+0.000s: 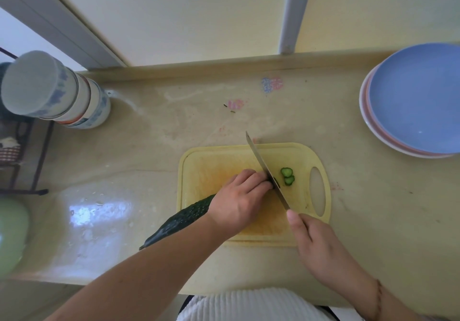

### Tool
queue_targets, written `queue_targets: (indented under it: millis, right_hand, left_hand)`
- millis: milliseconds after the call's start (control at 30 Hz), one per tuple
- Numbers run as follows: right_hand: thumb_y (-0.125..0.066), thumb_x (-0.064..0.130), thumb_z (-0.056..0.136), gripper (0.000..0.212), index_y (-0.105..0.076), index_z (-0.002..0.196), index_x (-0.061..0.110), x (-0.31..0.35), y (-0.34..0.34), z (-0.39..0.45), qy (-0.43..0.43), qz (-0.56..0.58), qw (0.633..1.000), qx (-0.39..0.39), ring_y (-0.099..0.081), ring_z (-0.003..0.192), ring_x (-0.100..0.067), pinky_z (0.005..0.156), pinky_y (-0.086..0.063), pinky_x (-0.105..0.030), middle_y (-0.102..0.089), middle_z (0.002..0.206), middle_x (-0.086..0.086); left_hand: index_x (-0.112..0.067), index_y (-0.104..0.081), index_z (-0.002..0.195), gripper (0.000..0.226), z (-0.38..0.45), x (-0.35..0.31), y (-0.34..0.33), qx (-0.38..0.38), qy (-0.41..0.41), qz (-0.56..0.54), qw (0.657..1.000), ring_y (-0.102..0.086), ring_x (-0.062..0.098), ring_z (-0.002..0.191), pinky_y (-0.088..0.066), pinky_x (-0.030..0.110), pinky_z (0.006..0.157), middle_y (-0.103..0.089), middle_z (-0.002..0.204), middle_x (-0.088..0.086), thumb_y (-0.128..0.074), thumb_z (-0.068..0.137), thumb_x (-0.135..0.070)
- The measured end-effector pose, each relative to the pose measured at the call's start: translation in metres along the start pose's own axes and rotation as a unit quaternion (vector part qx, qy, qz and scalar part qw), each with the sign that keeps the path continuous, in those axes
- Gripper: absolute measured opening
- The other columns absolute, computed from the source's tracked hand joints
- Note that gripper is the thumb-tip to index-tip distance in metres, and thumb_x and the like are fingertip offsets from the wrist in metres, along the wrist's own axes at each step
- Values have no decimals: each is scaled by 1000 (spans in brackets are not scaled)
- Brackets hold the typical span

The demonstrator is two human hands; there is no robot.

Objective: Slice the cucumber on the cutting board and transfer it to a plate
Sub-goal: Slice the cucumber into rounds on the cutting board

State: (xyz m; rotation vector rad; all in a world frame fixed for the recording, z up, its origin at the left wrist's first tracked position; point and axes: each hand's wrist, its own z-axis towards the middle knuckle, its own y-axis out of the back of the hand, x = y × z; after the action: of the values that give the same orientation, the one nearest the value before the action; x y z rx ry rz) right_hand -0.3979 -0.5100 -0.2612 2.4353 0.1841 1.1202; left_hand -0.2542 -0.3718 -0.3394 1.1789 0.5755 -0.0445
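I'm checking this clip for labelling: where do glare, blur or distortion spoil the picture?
Head view: glare sits on the wet counter at left; the wide lens bends the wall edge and tilts the stacked cups; the green object at the left edge is blurred; the knife, slices and both hands stay sharp.

Both forearms bare, no sleeves showing. Thin braided reddish-brown bracelet (378, 295) on the wrist at lower right of the frame. White ribbed top (251, 305) at bottom centre.
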Motion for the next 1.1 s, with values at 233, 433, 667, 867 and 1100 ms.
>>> queue_targets:
  millis: [233,433,667,867,1100]
  right_hand:
    - [-25,65,85,57,-38,61,15,-2,8,-7,-23,16,1000,-3,-35,45,-7,51,-36,-29,-38,49,5]
    - [-27,70,81,58,-37,61,16,4,8,-20,-17,45,999,6,-33,44,-6,50,-33,-29,-37,44,8]
    - [-26,71,78,60,-41,60,15,6,9,-24,-20,26,999,13,-38,46,-7,54,-40,-34,-41,47,6]
    - [-24,69,81,58,-40,61,18,3,3,-8,-7,7,1000,15,-39,47,-6,53,-38,-31,-40,49,5]
    - [-24,68,83,58,-37,60,17,-3,6,-1,-18,25,999,10,-32,44,-5,52,-35,-30,-37,45,8]
  left_hand:
    - [-3,-70,110,25,-2,-4,0,-12,2,-12,1000,-60,34,106,-56,44,84,-65,114,10,-63,88,2]
    - [-2,-71,109,24,0,1,1,-9,4,-24,1000,-61,33,102,-55,43,83,-67,111,11,-64,87,6]
    - [-2,-71,111,24,0,1,0,-3,5,-28,1000,-62,34,105,-56,44,84,-68,115,11,-55,93,-1]
    - [-2,-71,111,25,0,0,2,1,7,-31,999,-62,35,105,-55,43,86,-68,117,11,-52,94,-3]
    - [-4,-74,101,16,3,-2,3,-28,30,-42,998,-62,31,101,-55,42,85,-69,106,8,-67,88,0]
